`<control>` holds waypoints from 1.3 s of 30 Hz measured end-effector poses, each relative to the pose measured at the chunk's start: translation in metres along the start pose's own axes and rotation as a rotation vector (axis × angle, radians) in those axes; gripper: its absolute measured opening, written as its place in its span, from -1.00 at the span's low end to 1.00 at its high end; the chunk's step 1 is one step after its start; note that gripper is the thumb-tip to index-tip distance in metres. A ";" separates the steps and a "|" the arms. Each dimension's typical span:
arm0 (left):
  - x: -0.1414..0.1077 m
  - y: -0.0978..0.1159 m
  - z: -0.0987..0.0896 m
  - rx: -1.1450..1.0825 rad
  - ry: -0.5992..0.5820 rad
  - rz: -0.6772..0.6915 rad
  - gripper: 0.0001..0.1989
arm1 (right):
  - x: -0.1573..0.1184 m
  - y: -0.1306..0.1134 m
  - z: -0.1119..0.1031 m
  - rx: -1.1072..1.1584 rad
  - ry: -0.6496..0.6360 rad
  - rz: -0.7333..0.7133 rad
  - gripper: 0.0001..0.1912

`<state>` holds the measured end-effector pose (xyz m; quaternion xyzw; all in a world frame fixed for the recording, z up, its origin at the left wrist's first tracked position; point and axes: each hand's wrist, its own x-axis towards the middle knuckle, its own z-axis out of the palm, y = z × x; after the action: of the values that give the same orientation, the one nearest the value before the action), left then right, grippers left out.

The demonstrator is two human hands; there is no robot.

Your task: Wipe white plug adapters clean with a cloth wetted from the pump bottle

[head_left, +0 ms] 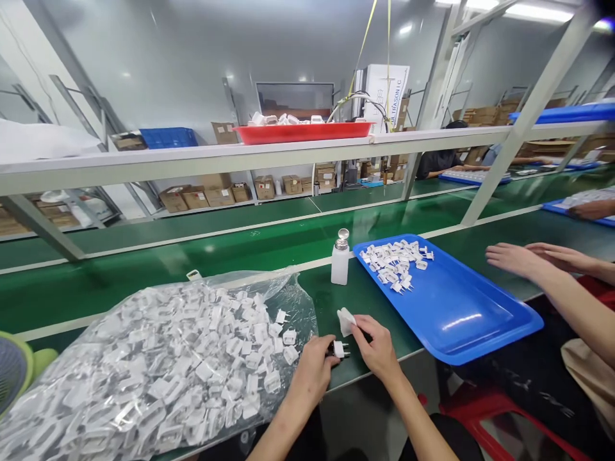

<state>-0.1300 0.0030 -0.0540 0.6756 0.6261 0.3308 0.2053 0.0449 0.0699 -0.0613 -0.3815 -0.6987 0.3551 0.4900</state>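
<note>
- Two things could go wrong closest to the hands: the small white plug with metal prongs is held by only a little of its body, so a shift in pressure could let it slip onto the green-topped bench, and the crumpled white wipe could snag on those prongs.
- One tall white plastic bottle with a metal pump top stands unsupported between bag and tray, where a careless wrist or elbow could tip it and spill its contents.
- Several loose white plug parts lie at the open end of the clear plastic bag, and a nudge could scatter them across the bench.
- Both forearms reach in from the bottom edge of the view, the left hand low beside the bag and the right hand angled in from the right, the two close together.
- Each grip is closed: the left hand's fingers are clamped on the plug, which sits between the hands, and the right hand's are pinched on the wipe just above it.
- Nearby, a blue plastic tray carries a heap of white plug parts, and a co-worker's hands hover just past its right corner.
</note>
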 end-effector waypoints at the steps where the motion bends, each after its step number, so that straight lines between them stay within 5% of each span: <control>1: -0.001 0.000 -0.001 -0.009 -0.003 0.010 -0.57 | -0.001 -0.003 0.000 -0.017 -0.056 -0.035 -0.74; 6: -0.006 0.002 0.003 -0.052 0.025 0.064 -0.50 | -0.006 -0.017 0.003 -0.117 -0.281 -0.149 -0.69; 22: -0.012 -0.003 0.013 -0.063 -0.087 0.146 -0.53 | -0.075 -0.013 -0.001 -0.465 -0.370 -0.274 -0.34; 32: -0.007 -0.002 -0.003 -0.155 -0.141 0.159 -0.62 | -0.062 -0.019 0.016 -0.441 -0.278 -0.173 -0.48; 39: -0.009 0.004 -0.012 -0.213 -0.077 0.087 -0.73 | -0.053 -0.023 0.021 -0.345 -0.160 -0.023 -0.62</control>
<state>-0.1361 -0.0080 -0.0446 0.6886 0.5493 0.3777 0.2853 0.0328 0.0102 -0.0687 -0.4224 -0.7903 0.2538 0.3640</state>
